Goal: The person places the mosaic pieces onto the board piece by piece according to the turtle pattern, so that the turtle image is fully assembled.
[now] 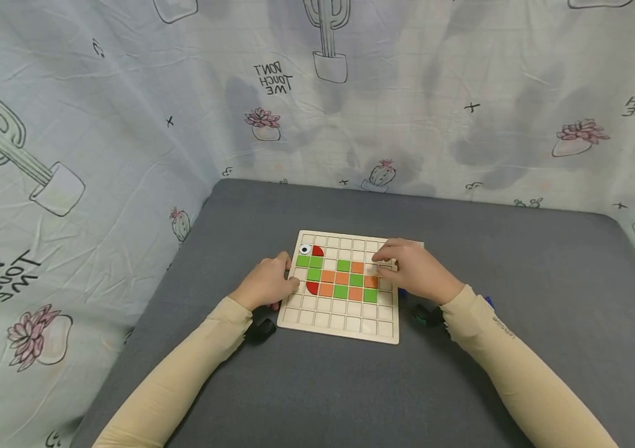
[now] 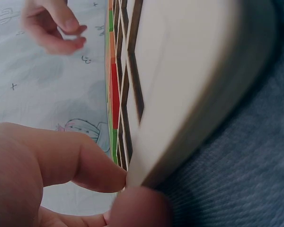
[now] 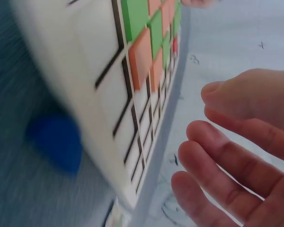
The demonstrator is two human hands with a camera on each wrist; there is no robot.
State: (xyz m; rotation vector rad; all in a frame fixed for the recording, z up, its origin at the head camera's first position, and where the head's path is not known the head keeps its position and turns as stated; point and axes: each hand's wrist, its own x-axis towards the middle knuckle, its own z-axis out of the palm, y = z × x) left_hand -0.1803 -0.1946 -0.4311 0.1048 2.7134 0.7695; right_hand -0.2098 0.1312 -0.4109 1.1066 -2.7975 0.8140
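Observation:
A pale wooden grid board (image 1: 328,320) lies on the grey table. Green squares (image 1: 341,291), orange squares (image 1: 326,290) and red rounded pieces (image 1: 312,288) sit in its cells. One white piece with a black dot like an eye (image 1: 305,249) is at the upper left. At the left edge, my left hand (image 1: 265,283) pinches the board's rim between thumb and finger, closer in the left wrist view. My right hand (image 1: 419,270) hovers over the right side, fingers loosely bent. No piece shows between the right fingertips (image 3: 213,92).
A blue piece (image 3: 57,142) lies on the table just off the board's right edge. Another blue piece (image 1: 489,303) is partly behind the right sleeve. Dark wrist gear (image 1: 261,331) hangs under the left wrist. A cactus-print cloth (image 1: 407,93) stands behind the table (image 1: 317,392).

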